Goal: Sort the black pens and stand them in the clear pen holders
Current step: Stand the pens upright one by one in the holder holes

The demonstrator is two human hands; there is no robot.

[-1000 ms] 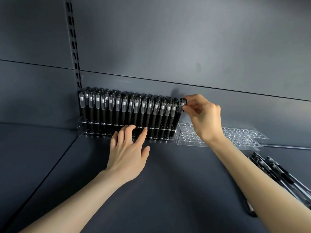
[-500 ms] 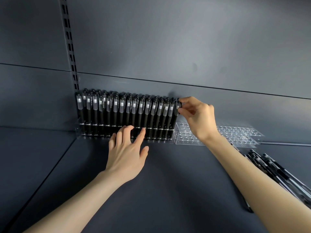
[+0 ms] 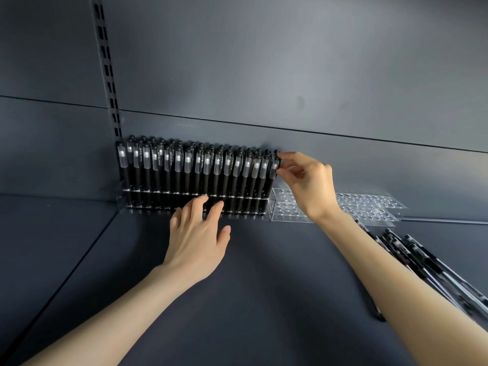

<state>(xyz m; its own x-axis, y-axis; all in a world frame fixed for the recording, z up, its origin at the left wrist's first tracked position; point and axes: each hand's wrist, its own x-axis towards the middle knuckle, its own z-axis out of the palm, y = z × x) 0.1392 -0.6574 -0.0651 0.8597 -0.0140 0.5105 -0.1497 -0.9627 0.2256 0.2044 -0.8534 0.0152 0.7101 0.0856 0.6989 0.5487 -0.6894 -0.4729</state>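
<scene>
Right hand [image 3: 309, 180]: grip narrow, thumb and fingertips pinching the cap end of the end pen [image 3: 272, 180]. This pen stands at the right-hand end of the front row and leans slightly left at its foot.

Left hand [image 3: 196, 241]: grip holds nothing. The fingers are straight and spread, with the tips against the front of the filled holder [image 3: 124, 202], apparently to steady it.

Standing pens [image 3: 184, 175]: black barrels with frosted clear caps, upright in close rows that fill the holder from end to end.

Empty holders [image 3: 287, 210]: clear, drilled with round sockets, touching the filled holder's right end and running on to the right along the wall.

Loose pens [image 3: 422, 262]: a flat heap on the shelf [image 3: 264, 286], beside the right forearm and well apart from the holders.

Handling, by judgement: each pen is light, stiff and smooth. The cap may slip or pull off if tugged. Best taken high on the barrel just under the cap, where neighbouring pens leave room, and lowered straight into its socket. The clear holder looks light enough to slide, so bracing it is sensible.

Surround: grey back panel [image 3: 264, 75] and slotted upright [image 3: 105, 62].
</scene>
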